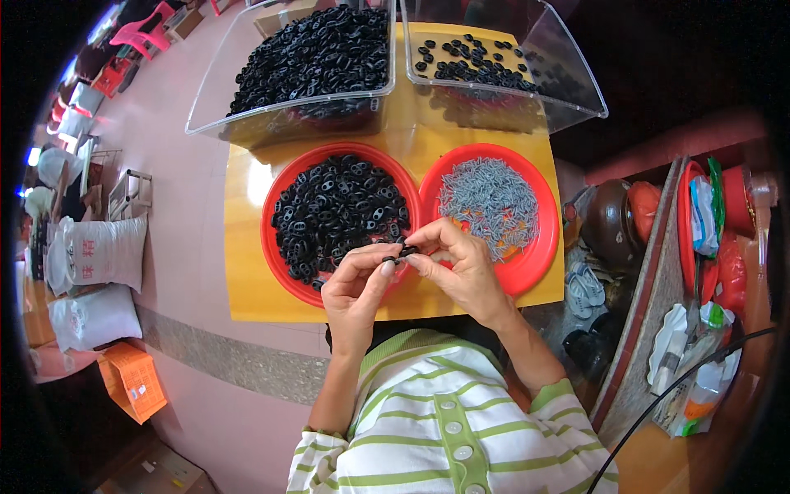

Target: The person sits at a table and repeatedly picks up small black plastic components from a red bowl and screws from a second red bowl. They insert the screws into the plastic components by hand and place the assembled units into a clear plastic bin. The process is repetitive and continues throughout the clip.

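Note:
A small black two-holed piece [401, 254] is pinched between the fingertips of both my hands, over the near edge of the table. My left hand [357, 286] grips it from the left with thumb and fingers together. From the other side my right hand [462, 270] pinches it; whether a small screw is also in those fingers is hidden. Beneath my left hand is a round red tray [268, 216] heaped with similar black pieces. A second red tray [541, 262], by my right hand, carries a pile of small grey screw-like pieces [487, 202].
Two clear plastic bins stand at the table's far side: the left bin [202, 115] piled with black pieces, the right bin [588, 99] holding fewer. The yellow table [247, 280] lies under the trays. White sacks [103, 255] and an orange crate [134, 383] are leftward; a cluttered shelf [650, 288] is rightward.

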The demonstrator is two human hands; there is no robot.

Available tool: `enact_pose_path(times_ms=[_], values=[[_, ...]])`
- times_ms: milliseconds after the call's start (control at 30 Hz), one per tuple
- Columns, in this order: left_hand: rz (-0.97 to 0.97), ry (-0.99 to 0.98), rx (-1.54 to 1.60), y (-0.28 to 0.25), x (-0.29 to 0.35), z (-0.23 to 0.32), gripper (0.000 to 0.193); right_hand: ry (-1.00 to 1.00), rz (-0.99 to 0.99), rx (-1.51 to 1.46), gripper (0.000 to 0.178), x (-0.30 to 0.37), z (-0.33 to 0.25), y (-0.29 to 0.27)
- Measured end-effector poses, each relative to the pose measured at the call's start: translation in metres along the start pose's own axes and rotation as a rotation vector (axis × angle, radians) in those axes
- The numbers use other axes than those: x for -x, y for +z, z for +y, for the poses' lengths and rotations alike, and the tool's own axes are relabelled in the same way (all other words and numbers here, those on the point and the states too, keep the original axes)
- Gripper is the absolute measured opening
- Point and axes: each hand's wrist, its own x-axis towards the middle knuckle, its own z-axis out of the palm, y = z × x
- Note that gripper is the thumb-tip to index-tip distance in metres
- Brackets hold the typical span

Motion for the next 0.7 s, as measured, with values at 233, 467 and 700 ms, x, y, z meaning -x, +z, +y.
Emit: enact_pose_path(times_ms=[233,467,700], values=[[-0.006,-0.052,0.009,0.008,0.003,0.001,0.013,-0.009,0.06,-0.185,0.025,0.008,0.016,-0.003],[0.062,-0.191,0.077,0.007,0.001,-0.006,0.009,0.108,0.094,-0.502,0.027,0.015,0.024,0.004],[0.048,-0.236,0.065,0.004,-0.001,-0.007,0.008,0.159,0.04,-0.48,0.021,0.012,0.023,0.002]])
